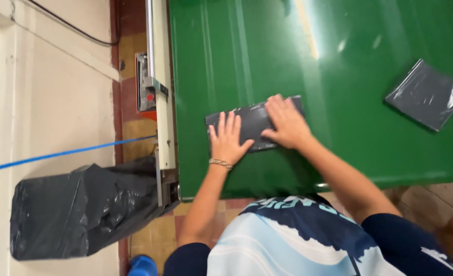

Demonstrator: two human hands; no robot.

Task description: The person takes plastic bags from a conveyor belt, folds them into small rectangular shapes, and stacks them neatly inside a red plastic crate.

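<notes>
Near the green table's (339,153) front edge, toward its left side, both hands press flat on a dark grey plastic bag (252,122). Left hand (227,140) has fingers spread open; right hand (286,122) lies open-palmed across it. Another grey plastic bag (426,94) rests well apart toward the right edge.

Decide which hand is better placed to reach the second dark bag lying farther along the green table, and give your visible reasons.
Probably the right hand: it rests on the near dark bag on the side facing the second dark bag. The left hand lies flat at the opposite end.
</notes>
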